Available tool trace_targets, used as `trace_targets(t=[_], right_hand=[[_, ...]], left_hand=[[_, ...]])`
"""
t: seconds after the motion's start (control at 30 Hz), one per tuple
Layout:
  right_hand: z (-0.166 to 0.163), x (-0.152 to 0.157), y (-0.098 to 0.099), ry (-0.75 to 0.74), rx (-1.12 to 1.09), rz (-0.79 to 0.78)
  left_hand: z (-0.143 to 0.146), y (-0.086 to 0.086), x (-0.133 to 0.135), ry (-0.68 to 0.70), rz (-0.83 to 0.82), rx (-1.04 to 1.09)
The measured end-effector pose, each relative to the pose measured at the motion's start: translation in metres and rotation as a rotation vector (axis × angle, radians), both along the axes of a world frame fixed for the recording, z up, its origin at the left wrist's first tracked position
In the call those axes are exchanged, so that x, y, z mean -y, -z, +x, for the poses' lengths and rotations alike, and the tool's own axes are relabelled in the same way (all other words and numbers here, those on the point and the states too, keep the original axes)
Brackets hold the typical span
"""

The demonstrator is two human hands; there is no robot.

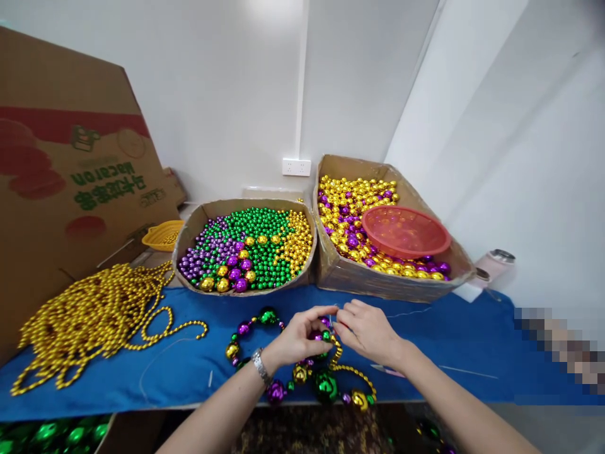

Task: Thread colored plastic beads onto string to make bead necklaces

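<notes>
My left hand (300,337), with a watch on its wrist, and my right hand (367,331) meet over a blue cloth (449,340). Both pinch the same spot on a bead necklace (302,369) of green, purple and gold balls. The necklace loops across the cloth toward the table's near edge. A thin thread (406,313) runs off to the right from my fingers.
Behind stand a box of small green, purple and gold beads (246,247) and a box of larger gold and purple beads (373,233) holding a red basket (405,230). Gold bead strands (89,315) are heaped at left. A big carton (61,183) stands far left.
</notes>
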State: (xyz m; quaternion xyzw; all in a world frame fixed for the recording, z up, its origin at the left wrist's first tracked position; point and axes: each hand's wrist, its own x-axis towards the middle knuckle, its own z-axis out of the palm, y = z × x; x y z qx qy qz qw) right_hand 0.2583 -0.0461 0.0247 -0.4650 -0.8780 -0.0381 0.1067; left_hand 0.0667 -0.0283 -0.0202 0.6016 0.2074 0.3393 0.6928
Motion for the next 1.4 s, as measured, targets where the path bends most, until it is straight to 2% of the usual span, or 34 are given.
trace_targets(t=[0.33, 0.53, 0.63, 0.8, 0.9, 0.97, 1.13, 1.3, 1.4], right_hand=[[-0.001, 0.004, -0.002, -0.014, 0.045, 0.09], [0.004, 0.007, -0.006, -0.01, 0.054, 0.103], [0.027, 0.015, 0.011, 0.114, -0.024, 0.05], [0.077, 0.046, 0.071, 0.422, -0.131, 0.028], [0.087, 0.062, 0.091, 0.499, -0.197, 0.021], [0.082, 0.064, 0.089, 0.484, -0.267, 0.0], [0.041, 0.046, 0.053, 0.281, -0.47, -0.11], [-0.005, 0.021, 0.028, 0.188, -1.023, -0.32], [-0.03, 0.008, 0.017, 0.135, -1.091, -0.39]], left_hand=[[0.0, 0.004, 0.0, 0.001, 0.022, -0.024], [0.001, -0.006, 0.002, -0.018, 0.063, -0.06], [-0.001, -0.015, 0.002, -0.076, 0.138, -0.104], [-0.005, -0.034, -0.006, -0.165, 0.243, -0.095], [0.0, -0.049, -0.014, -0.191, 0.253, -0.03], [0.005, -0.064, -0.018, -0.215, 0.272, 0.015], [0.019, -0.111, -0.022, -0.257, 0.319, 0.118], [0.024, -0.16, -0.022, -0.28, 0.367, 0.192], [0.029, -0.188, -0.019, -0.301, 0.407, 0.234]])
